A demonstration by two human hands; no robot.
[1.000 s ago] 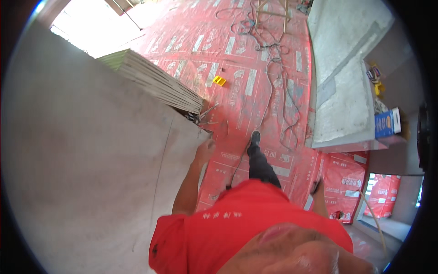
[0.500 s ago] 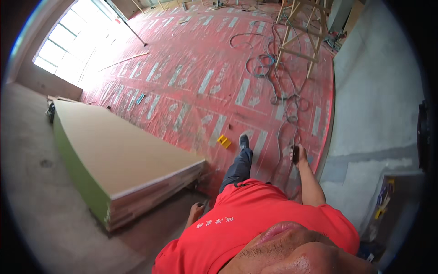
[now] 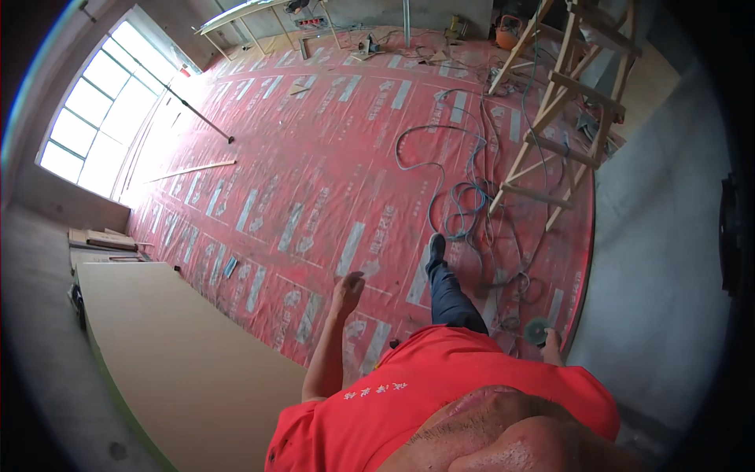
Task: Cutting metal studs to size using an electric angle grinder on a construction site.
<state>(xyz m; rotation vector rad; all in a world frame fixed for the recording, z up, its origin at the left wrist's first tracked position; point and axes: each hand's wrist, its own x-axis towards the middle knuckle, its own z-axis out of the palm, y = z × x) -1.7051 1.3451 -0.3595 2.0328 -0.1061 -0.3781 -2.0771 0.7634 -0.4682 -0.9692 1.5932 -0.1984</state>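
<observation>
My left hand (image 3: 347, 294) is raised ahead of me over the red floor sheeting (image 3: 314, 197). Its fingers are loosely bent and apart, and I make out nothing in them. Low at my right side, near the wall, my right hand (image 3: 553, 343) is closed on a round, greenish disc-shaped thing (image 3: 536, 331). Its exact kind is too small to tell, and part of the grip is hidden. One dark shoe (image 3: 436, 247) is stretched forward on the sheeting, close to a coiled blue hose (image 3: 465, 211).
A stack of large boards (image 3: 181, 346) lies at the left. Cables and hose trail across the floor on the right, beside a wooden trestle (image 3: 550, 134). A prop pole (image 3: 197, 112) leans by the window. A long workbench (image 3: 244, 14) and tools stand far back.
I have walked forward; the trestle and hose are nearer, and the yellow thing on the floor has left view. My left hand has swung forward and up, my right hand back.
</observation>
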